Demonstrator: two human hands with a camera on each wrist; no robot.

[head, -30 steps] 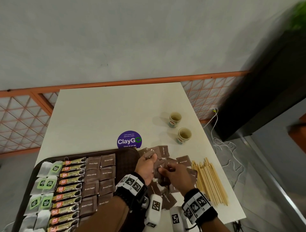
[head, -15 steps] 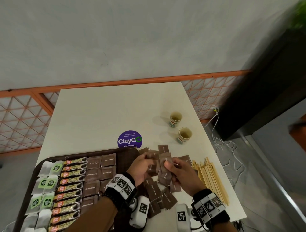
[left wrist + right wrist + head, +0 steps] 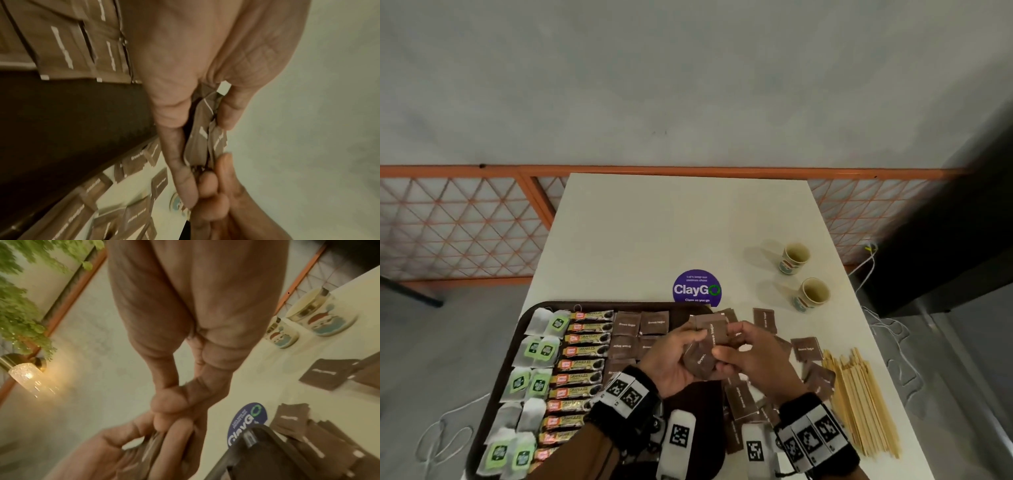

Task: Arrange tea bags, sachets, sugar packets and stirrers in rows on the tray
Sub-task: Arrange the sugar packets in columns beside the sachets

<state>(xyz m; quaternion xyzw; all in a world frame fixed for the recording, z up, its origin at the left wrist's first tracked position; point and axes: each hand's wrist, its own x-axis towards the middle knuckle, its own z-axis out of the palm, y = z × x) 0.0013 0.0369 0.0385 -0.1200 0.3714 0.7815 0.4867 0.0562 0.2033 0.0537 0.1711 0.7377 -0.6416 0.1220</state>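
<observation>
Both hands meet above the right end of the dark brown tray point(image 3: 524, 322), holding a small stack of brown sugar packets point(image 3: 710, 346). My left hand point(image 3: 681, 356) grips the stack point(image 3: 202, 139) between thumb and fingers. My right hand point(image 3: 743, 353) pinches the same packets from the right; in the right wrist view its fingers point(image 3: 164, 404) close on them. On the tray lie rows of tea bags point(image 3: 539, 356), gold granule sachets point(image 3: 582, 366) and brown sugar packets point(image 3: 638, 323). More loose sugar packets point(image 3: 804, 349) lie on the white table. Wooden stirrers point(image 3: 859, 401) are piled at the right.
Two paper cups point(image 3: 795, 257) point(image 3: 812, 294) stand at the table's right side. A round purple ClayGo sticker point(image 3: 697, 288) is beyond the tray. The white table point(image 3: 654, 233) ends near the stirrers on the right. An orange lattice fence point(image 3: 465, 226) runs behind.
Both hands have lifted off the loose pile with a stack of sugar packets and drawn it left over the tray's right end. The head view has swung right.
</observation>
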